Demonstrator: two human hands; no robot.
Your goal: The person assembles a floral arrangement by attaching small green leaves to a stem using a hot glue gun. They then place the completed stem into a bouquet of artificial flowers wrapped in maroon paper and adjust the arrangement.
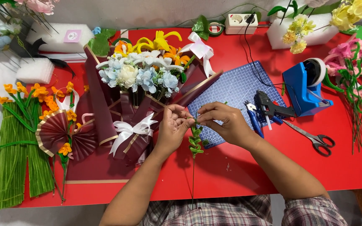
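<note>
2 hands point(202, 123), fingers point(185, 121) pinching green stem point(195, 142)

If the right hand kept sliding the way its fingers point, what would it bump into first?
The right hand points left, so it would probably meet the left hand first; both pinch the same green stem. Past that lies the wrapped bouquet.

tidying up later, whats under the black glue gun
The black glue gun lies on the blue gridded cutting mat, which rests on the red table. What lies directly beneath its body is covered.

L hand point(173, 125) + R hand point(225, 121) pinch green stem point(195, 142) | wrapped bouquet point(141, 79) just left | scissors point(315, 138) right
</note>
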